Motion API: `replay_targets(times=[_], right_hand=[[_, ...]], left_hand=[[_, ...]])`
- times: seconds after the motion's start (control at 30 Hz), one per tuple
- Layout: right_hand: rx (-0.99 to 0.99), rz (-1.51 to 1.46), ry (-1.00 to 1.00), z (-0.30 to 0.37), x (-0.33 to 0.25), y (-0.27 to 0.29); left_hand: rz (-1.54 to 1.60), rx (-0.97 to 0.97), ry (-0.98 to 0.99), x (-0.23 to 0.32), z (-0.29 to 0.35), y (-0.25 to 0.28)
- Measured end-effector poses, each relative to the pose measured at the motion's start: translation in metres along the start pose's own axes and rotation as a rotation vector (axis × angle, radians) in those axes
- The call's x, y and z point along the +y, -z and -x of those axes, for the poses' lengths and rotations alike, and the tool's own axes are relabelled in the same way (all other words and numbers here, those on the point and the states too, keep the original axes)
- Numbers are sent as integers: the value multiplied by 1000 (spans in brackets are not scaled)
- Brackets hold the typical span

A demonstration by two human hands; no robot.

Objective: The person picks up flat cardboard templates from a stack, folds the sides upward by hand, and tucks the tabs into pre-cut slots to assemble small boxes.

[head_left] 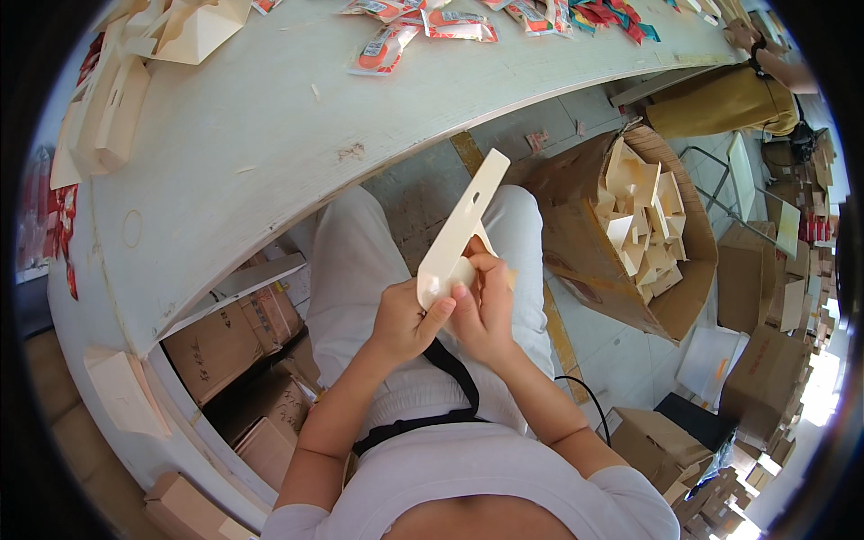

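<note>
Over my lap I hold a partly folded cream cardboard piece (461, 223), with a long flat strip that has a small slot pointing up and away to the right. My left hand (402, 317) is closed on its lower left end, the thumb pressed near a rounded fold. My right hand (487, 310) is closed on the lower right part, its thumb beside the left thumb and its fingers curled behind a flap. The fingers hide part of the folded end.
Ahead, a pale curved table (261, 135) carries printed packets (382, 47) and folded cream cardboard pieces (193, 29). An open carton (576, 252) of similar pieces stands right of my knees. A co-worker's hand (740, 34) is at the far right; brown boxes (765, 373) stand below.
</note>
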State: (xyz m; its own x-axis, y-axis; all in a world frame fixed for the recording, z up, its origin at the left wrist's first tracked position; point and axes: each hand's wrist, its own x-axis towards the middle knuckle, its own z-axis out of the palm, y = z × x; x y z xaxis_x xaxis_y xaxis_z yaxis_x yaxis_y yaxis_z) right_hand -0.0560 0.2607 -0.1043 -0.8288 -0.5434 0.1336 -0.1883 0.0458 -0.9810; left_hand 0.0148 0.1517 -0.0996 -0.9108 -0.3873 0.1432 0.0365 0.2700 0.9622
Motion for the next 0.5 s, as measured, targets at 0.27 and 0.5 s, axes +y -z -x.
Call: replay_targets(times=[0.27, 0.5], right_hand=[[-136, -82, -52, -3, -5, 8], [-117, -16, -109, -7, -6, 10]], left_hand=[[77, 249, 14, -1, -5, 0], [201, 81, 109, -12, -4, 4]])
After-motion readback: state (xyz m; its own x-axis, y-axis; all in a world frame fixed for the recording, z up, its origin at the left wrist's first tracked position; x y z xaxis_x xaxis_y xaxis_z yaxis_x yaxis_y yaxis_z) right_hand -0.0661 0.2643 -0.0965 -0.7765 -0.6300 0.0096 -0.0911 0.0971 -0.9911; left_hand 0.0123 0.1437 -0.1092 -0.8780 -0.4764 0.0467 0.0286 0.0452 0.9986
